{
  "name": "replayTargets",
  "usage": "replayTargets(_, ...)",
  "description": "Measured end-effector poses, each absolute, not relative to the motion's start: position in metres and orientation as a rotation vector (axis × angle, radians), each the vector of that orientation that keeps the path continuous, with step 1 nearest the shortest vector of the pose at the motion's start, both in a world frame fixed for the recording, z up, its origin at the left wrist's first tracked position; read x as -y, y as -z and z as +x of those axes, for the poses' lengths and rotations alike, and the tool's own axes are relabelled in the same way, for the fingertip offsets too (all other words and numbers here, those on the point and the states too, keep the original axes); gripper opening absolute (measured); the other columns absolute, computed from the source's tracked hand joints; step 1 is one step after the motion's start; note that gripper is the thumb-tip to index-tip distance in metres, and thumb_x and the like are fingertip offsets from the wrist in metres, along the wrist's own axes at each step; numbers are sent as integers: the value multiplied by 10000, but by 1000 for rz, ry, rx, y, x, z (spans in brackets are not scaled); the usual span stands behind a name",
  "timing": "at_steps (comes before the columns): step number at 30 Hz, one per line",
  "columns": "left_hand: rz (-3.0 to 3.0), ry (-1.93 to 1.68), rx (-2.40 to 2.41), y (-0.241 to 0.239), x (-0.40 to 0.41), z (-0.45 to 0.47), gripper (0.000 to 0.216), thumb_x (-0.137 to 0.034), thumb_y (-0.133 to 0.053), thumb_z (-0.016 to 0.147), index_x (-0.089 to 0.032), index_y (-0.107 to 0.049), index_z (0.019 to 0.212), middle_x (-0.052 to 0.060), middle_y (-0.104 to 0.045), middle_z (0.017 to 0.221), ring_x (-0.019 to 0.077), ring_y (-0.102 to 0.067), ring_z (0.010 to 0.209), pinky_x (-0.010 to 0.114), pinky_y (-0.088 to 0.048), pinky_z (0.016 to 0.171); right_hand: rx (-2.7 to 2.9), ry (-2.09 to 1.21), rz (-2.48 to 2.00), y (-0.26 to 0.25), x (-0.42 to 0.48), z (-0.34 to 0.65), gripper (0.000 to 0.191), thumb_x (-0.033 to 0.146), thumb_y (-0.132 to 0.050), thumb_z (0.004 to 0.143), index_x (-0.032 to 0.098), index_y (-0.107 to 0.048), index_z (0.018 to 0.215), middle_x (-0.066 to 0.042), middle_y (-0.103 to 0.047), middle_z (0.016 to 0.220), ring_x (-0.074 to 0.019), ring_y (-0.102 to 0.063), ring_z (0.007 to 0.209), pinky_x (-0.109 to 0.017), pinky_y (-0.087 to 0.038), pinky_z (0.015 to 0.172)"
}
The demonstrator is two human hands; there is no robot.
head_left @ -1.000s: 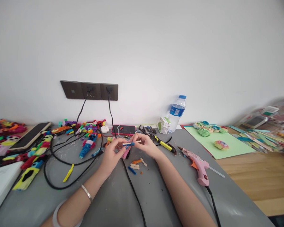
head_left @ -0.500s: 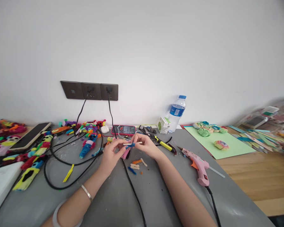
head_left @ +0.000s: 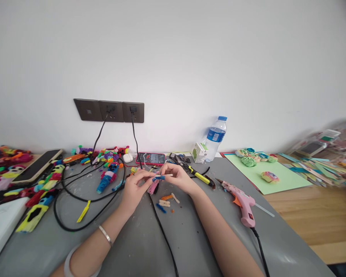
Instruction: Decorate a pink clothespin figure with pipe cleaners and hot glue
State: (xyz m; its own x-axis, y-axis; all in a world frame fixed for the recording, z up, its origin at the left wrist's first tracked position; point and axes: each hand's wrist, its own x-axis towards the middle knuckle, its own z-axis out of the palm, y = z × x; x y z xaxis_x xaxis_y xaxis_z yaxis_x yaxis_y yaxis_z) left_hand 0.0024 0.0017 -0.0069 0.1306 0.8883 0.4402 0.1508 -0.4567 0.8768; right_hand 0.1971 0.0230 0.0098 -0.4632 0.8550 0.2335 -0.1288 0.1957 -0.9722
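Both my hands meet over the middle of the grey mat (head_left: 138,246). My left hand (head_left: 136,188) and my right hand (head_left: 177,179) pinch the two ends of a thin white stick with blue fuzzy wrap (head_left: 160,177), held level just above the mat. A pink fuzzy piece (head_left: 153,187) hangs below the stick between my hands. Short orange, white and blue cut bits (head_left: 166,201) lie on the mat right under my right wrist.
A pink glue gun (head_left: 242,202) lies to the right, its black cord running toward me. Black cables (head_left: 83,196) loop at left from the wall sockets (head_left: 109,110). Colourful fuzzy figures (head_left: 43,184), a phone (head_left: 150,158), pliers (head_left: 190,169), a water bottle (head_left: 215,138) and green paper (head_left: 265,175) surround the mat.
My fingers shifted slightly on the stick, and the left hand turned a little. Everything else on the mat stayed where it was.
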Motion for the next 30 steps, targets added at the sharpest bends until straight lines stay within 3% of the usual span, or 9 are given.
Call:
replayTargets(7, 1568, -1364, -944, 6, -2, 3, 116, -249, -669, 802, -177, -745, 850, 43, -741, 821, 177, -688, 772, 282, -557, 754, 1611, -1405, -703, -7, -24, 199, 256, 385, -768, 777, 160, -648, 794, -21, -629, 797, -130, -573, 704, -264, -457, 694)
replayTargets(18, 1432, -1300, -857, 5, -3, 6, 84, -239, -723, 723, -168, -727, 768, 51, -733, 789, 180, -675, 764, 291, -552, 751, 1645, -1505, -688, -10, -23, 202, 269, 408, -751, 793, 155, -660, 800, -28, -622, 806, -142, -556, 747, -263, -440, 710)
replayTargets(24, 1390, -1211, -809, 2, 1, 8, 184, -336, -745, 730, -156, -716, 758, 44, -695, 731, 135, -590, 594, 256, -491, 567, 1659, -1602, -642, -13, -21, 205, 318, 444, -767, 765, 153, -638, 769, -16, -605, 791, -126, -535, 716, -250, -450, 710)
replayTargets(30, 1339, -1136, -808, 2, 2, 8, 220, -356, -754, 733, -148, -734, 800, 52, -705, 719, 131, -579, 583, 262, -490, 573, 1635, -1718, -603, -12, -20, 206, 304, 434, -757, 783, 156, -636, 795, -12, -614, 775, -121, -559, 689, -251, -464, 707)
